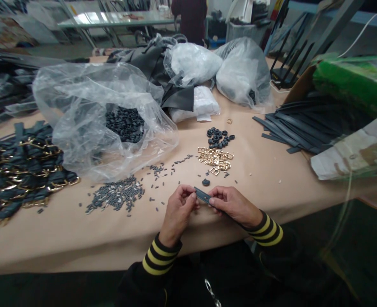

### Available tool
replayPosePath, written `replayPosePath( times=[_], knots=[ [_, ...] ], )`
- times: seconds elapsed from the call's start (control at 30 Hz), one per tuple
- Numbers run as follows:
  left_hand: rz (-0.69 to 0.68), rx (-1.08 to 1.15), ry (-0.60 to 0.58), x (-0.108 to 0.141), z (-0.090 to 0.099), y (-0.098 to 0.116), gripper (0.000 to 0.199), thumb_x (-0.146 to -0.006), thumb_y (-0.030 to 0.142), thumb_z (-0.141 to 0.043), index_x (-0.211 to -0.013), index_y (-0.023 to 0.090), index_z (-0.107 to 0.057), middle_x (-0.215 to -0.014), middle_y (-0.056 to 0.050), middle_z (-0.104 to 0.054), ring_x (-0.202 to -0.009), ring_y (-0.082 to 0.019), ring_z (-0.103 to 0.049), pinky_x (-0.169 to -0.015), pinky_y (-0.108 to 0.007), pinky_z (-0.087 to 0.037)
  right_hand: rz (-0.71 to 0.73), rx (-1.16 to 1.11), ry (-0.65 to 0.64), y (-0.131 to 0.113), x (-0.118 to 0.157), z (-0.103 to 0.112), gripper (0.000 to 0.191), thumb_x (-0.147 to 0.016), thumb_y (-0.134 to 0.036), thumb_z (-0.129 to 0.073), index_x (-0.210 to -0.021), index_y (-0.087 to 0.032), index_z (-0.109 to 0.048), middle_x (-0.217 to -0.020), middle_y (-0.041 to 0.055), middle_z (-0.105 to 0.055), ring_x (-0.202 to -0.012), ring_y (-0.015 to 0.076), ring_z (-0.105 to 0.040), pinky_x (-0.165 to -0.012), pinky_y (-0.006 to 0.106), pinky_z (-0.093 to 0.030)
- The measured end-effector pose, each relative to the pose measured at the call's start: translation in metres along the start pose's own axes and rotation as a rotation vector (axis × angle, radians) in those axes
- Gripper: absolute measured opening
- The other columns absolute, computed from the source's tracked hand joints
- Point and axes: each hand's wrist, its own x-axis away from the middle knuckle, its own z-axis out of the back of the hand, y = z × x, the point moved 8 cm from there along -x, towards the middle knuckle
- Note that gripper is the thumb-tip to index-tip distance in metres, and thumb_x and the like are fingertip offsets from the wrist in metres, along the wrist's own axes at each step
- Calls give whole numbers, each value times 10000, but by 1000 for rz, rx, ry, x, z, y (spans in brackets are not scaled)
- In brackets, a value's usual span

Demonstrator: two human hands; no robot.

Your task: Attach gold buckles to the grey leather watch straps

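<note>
A dark strap [202, 195] with a small hole in it stretches between my two hands, just above the table's front edge. My left hand [179, 209] pinches its left end between thumb and fingers. Farther along, my right hand [233, 204] grips the same strap, and the rest of it is hidden under that hand. Just beyond the strap lies one dark strap loop [205, 182]. Behind that are a heap of gold buckles [216, 158] and a cluster of dark loops [219, 137]. Small dark pieces [116, 194] are piled to the left of my left hand.
A clear plastic bag [111, 94] full of dark loops [126, 124] stands at the left. Buckled straps [22, 166] are heaped at far left. Long dark strips [303, 121] stick out of a box at right. Stuffed bags [193, 62] line the back. A person [190, 19] stands beyond.
</note>
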Motion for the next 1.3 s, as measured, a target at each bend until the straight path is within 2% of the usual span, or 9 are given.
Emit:
replayPosePath(
  times=[0.33, 0.47, 0.57, 0.63, 0.73, 0.93, 1.1, 1.23, 1.3],
  knots=[
    [20, -48, -64, -3, -18, -2, 161, -775, 242, -527, -868, 167, -420, -645, 38, -526, -538, -83, -531, -523, -217, -455, -34, -93, 12, 6, -1, 5, 170, -762, -289, -559, -780, -123, -525, -659, -8, -555, -508, 62, -521, -447, 173, -431],
    [-265, -427, 49, -11, -11, 26, 143, -808, 210, -478, -946, 170, -482, -855, -35, -544, -701, -123, -553, -641, -280, -487, -50, -68, 100, 4, 0, 20, 184, -752, -310, -560, -755, -145, -480, -632, -18, -562, -450, 63, -508, -381, 166, -397],
    [-522, -794, 37, -15, -25, 46, 159, -804, 160, -470, -947, 178, -536, -896, -55, -527, -778, -151, -534, -721, -311, -472, -28, -27, 190, 1, 4, 38, 189, -777, -321, -529, -743, -156, -444, -631, -12, -581, -409, 48, -478, -361, 156, -363],
    [-579, -993, -57, -19, -40, 45, 137, -796, 144, -466, -896, 183, -551, -866, -54, -521, -784, -169, -522, -722, -322, -465, -13, -17, 226, -1, 6, 46, 196, -789, -333, -513, -749, -162, -427, -625, -10, -588, -390, 42, -454, -358, 155, -346],
    [-549, -1177, -135, -26, -52, 38, 127, -790, 116, -435, -811, 181, -542, -820, -51, -510, -759, -183, -510, -691, -324, -457, 0, -8, 230, -1, 8, 49, 200, -797, -347, -497, -766, -169, -409, -629, -9, -596, -380, 41, -430, -356, 157, -323],
    [-468, -953, -105, -32, -40, 41, 69, -755, 117, -461, -764, 180, -486, -841, -39, -512, -711, -150, -508, -664, -288, -442, 15, 44, 218, -1, 7, 44, 164, -801, -324, -490, -823, -172, -432, -590, -37, -553, -372, 43, -364, -358, 167, -271],
    [-190, -617, -162, -33, -30, 19, 86, -795, 225, -458, -726, 179, -479, -583, 30, -506, -524, -118, -495, -527, -242, -412, 72, 122, 255, -5, 1, 39, 236, -775, -378, -543, -836, -150, -536, -556, -41, -500, -388, 51, -353, -380, 192, -274],
    [-302, -713, 18, -25, -21, 28, 80, -798, 223, -462, -762, 182, -520, -637, 11, -540, -579, -127, -508, -572, -254, -419, 87, 127, 370, -4, -2, 52, 177, -766, -325, -532, -804, -152, -528, -618, -7, -560, -377, 49, -349, -371, 196, -266],
    [-375, -776, 7, -20, -26, 33, 97, -801, 209, -460, -838, 184, -546, -700, -8, -567, -619, -134, -527, -606, -264, -432, 89, 124, 416, -3, -1, 60, 149, -761, -301, -519, -783, -154, -522, -640, 6, -585, -375, 49, -352, -373, 197, -273]
  ],
)
